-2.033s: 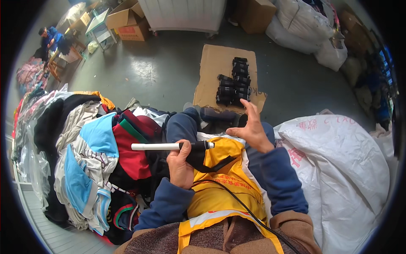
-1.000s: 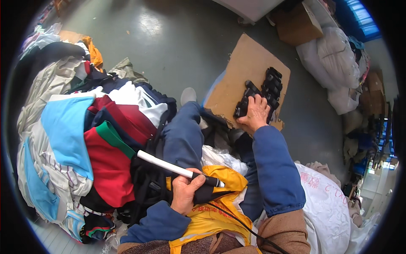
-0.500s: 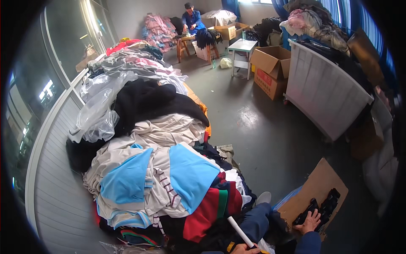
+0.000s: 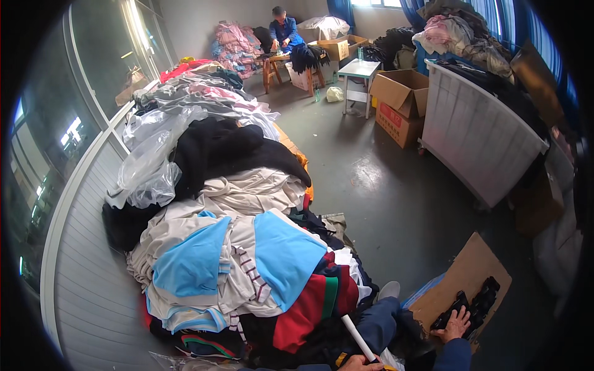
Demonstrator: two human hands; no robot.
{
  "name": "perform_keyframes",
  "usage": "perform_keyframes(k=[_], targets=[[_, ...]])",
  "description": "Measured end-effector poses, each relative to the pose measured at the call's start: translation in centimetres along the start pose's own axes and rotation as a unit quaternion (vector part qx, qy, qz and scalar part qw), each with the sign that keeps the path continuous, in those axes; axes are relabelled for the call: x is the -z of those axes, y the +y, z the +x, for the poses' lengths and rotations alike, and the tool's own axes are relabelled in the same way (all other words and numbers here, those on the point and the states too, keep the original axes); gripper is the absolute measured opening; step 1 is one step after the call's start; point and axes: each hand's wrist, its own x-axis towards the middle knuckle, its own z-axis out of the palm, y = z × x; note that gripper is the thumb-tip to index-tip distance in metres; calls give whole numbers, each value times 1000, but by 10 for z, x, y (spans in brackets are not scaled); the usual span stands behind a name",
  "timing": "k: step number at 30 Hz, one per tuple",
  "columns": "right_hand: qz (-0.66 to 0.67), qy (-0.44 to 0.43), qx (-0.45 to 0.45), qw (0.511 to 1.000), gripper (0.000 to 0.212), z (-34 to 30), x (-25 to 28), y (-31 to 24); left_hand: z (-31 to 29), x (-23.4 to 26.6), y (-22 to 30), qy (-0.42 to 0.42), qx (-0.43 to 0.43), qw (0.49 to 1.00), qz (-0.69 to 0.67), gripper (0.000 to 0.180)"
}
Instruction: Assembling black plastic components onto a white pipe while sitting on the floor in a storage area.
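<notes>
Grey floor (image 4: 396, 204) is seen across the middle and right of the frame, and by it the nearest things are bordered at the lower edge. There, right of centre, a white tube (image 4: 357, 337) is gripped in the left hand (image 4: 361, 363), its free end slanted toward the upper left; the hand is partly cut off by the edge. Farther right, the right hand (image 4: 455, 324) is laid with splayed fingers over dark bundles (image 4: 486, 294), which are set in two rows on a flat cardboard sheet (image 4: 475, 253) at the lower right. Between the hands, a blue trouser leg (image 4: 378, 324) is stretched forward, ending in a grey shoe (image 4: 390, 289). From lower centre to upper left, the frame is filled by a long heap of clothes, in which light blue panels (image 4: 288, 260), a red garment (image 4: 300, 331), black cloth (image 4: 235, 151) and clear plastic (image 4: 151, 182) can be made out. Beyond the floor, a white wheeled bin (image 4: 476, 136) is parked at upper right, with an open carton (image 4: 396, 127) and a small white table (image 4: 359, 68) to its left. Farthest off, at upper centre, another person (image 4: 284, 34) in blue is seen behind a wooden table (image 4: 272, 60).
</notes>
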Motion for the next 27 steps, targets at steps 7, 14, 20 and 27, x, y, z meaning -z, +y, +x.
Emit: perform_keyframes(k=[7,14,20,27], targets=[[141,186,38,972,74,-54,38,-18,-36,-19,32,-55,32,997,-46,14],[639,-269,212,689,22,-199,159,-74,-68,-22,38,-187,-81,975,90,27],[604,-232,197,736,24,-277,155,-87,-87,-10,29,-180,-175,958,139,29],[745,-240,139,606,18,-295,123,-79,-105,-16,21,-172,-82,982,-5,23]])
